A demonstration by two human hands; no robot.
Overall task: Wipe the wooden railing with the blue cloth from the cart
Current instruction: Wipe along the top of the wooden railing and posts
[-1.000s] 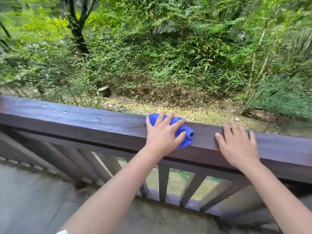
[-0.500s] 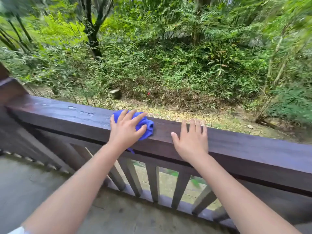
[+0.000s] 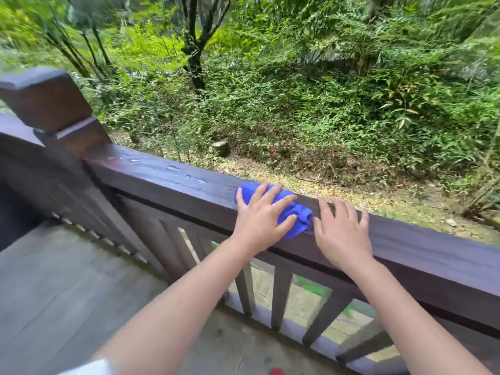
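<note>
A dark brown wooden railing [image 3: 162,182] runs from a square post at the left down to the right edge. A bunched blue cloth [image 3: 296,212] lies on its top face. My left hand [image 3: 261,216] presses flat on the cloth with fingers spread over it. Just to the right of the cloth, my right hand [image 3: 342,234] rests palm down on the bare rail, its fingers apart and holding nothing. Water drops [image 3: 196,179] sit on the rail to the left of the cloth.
The thick corner post [image 3: 51,104] rises at the left end of the rail. Slanted balusters [image 3: 281,299] stand under the rail. A grey deck floor [image 3: 67,293] lies below at the left. Beyond the rail are a leaf-strewn slope and dense green bushes.
Both hands and the cloth have slid left along the rail toward the post. My right hand has closed up to the cloth. The view has swung left, bringing the post into sight.
</note>
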